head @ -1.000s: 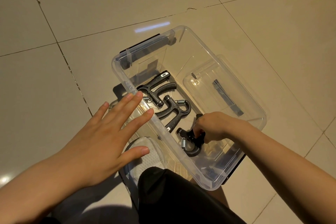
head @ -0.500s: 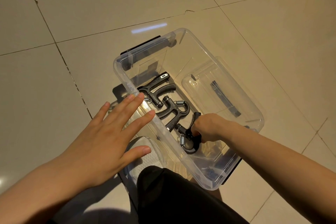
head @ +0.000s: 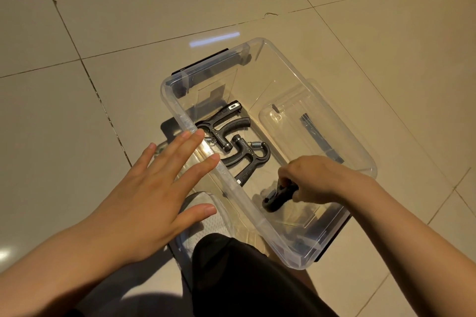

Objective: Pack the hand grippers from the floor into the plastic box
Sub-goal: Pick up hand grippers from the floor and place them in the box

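Clear plastic box (head: 334, 136) on floor: two hand grippers (head: 233, 141) inside, third hand gripper (head: 277, 197) clutched near its bottom by right hand (head: 309, 177), left hand (head: 152, 193) flat, fingers spread on its rim; dropped carelessly, springs may tangle.

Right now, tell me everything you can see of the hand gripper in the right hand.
The hand gripper is black, apparently plastic, with a curved body and a coiled metal spring showing near its top. It lies low inside the clear plastic box, near the end closest to the person, apart from the two other grippers farther along. The right hand holds it by one handle, fingers curled around it, hiding much of it. Whether it rests on the box bottom cannot be told.
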`<state>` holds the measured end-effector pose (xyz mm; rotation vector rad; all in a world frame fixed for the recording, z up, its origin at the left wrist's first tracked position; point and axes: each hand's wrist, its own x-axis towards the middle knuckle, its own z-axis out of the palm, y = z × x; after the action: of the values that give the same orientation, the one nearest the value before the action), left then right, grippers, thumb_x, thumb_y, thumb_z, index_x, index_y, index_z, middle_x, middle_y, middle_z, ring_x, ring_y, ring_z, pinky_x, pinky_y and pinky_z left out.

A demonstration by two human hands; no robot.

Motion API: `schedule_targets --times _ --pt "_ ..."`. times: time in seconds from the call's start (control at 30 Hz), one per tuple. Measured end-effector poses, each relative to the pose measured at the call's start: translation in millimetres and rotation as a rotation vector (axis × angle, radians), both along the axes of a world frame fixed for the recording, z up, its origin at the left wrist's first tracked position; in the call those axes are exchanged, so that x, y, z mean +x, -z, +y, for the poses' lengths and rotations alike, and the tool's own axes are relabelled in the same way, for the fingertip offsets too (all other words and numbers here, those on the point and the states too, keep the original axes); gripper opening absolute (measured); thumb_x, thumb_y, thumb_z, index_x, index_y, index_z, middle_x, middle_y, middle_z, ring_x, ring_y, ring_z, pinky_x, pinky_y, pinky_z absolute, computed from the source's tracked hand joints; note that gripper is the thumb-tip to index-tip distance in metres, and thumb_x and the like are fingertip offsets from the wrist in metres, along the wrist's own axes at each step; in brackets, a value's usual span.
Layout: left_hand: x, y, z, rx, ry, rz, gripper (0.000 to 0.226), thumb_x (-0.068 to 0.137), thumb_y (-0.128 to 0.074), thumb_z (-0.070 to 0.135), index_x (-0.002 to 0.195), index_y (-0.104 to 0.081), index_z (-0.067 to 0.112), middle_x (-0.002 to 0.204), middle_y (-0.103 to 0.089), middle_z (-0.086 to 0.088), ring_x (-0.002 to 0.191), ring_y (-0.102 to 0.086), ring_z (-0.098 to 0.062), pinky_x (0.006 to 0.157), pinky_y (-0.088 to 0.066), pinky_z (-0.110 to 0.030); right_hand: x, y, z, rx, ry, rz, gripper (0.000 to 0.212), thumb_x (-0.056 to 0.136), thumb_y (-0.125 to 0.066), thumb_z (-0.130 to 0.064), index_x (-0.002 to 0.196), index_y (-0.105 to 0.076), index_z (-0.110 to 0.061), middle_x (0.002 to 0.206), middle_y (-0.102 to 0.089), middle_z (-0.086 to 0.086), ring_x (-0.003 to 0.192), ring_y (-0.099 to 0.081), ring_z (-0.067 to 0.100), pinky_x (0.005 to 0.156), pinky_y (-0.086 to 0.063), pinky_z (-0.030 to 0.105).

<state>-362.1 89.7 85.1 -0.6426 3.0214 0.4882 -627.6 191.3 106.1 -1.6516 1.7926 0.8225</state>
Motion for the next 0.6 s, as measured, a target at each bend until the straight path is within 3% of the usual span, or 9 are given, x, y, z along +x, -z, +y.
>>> schedule_targets --times 0.17,0.3,0.47,0.6 --pt "1 2 -1 0.019 0.000 0.012 0.065 0.092 -0.020 0.066 0.146 -0.024 0.031 0.158 -0.007 -0.003 0.144 -0.004 -0.018 0.111 -0.009 -0.043 -8 -18 -11 -0.146 0.193 -0.075 0.027 0.097 -0.045 -0.037 0.122 -0.050 -0.028 0.103 -0.063 -0.002 0.085 -0.054 0.015 0.071 -0.044 0.030" --pt "1 2 0 0.028 -0.019 0.029 0.065 0.091 -0.018 0.067 0.146 -0.023 0.033 0.158 -0.006 -0.001 0.144 -0.004 -0.017 0.111 -0.016 -0.048 -19 -16 -11 -0.145 0.500 -0.092 0.044 0.098 -0.044 -0.034 0.139 -0.034 -0.025 0.122 -0.059 0.008 0.103 -0.056 0.024 0.082 -0.044 0.032" --pt "0 1 -1 0.004 -0.008 0.008 0.064 0.092 -0.018 0.066 0.146 -0.025 0.031 0.157 -0.010 -0.004 0.143 -0.008 -0.020 0.106 -0.020 -0.052 -10 10 -5 -0.055 0.651 -0.021 0.045 0.095 -0.047 -0.022 0.138 -0.032 -0.020 0.105 -0.060 0.009 0.080 -0.064 0.023 0.075 -0.056 0.038" --pt "1 1 -1 -0.009 -0.003 0.002 0.064 0.092 -0.018 0.066 0.145 -0.026 0.031 0.157 -0.011 -0.005 0.143 -0.008 -0.020 0.105 -0.020 -0.054 -6 19 0 -0.042 0.656 0.024 0.049 0.093 -0.047 -0.019 0.140 -0.030 -0.020 0.110 -0.060 0.010 0.083 -0.063 0.024 0.079 -0.056 0.042"
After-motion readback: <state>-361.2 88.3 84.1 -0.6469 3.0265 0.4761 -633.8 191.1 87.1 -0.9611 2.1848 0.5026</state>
